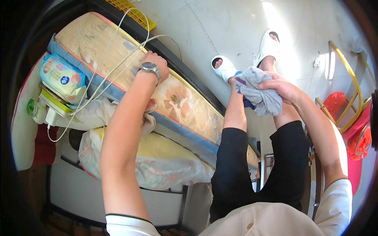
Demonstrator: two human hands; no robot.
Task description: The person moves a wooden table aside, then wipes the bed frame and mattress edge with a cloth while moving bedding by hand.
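Observation:
My right hand (pixel 279 87) grips a bunched grey cloth (pixel 260 91) with coloured patches, held above my legs. My left hand (pixel 156 66), a metal wristwatch (pixel 149 67) at its wrist, is at the yellow-piped edge of a floral mattress (pixel 177 100). Its fingers are mostly hidden behind the back of the hand, so whether they hold the edge cannot be told. Thin white cables (pixel 113 69) loop over the mattress just left of this hand.
A wipes packet (pixel 62 76) lies by a white plug adapter (pixel 51 117) at the left. Folded bedding (pixel 165 159) lies beside the mattress. A yellow plastic basket (pixel 133 13) is at the top, beyond the black bed frame (pixel 189 79). A gold-coloured metal frame (pixel 355 85) and red bags (pixel 335 101) are at the right.

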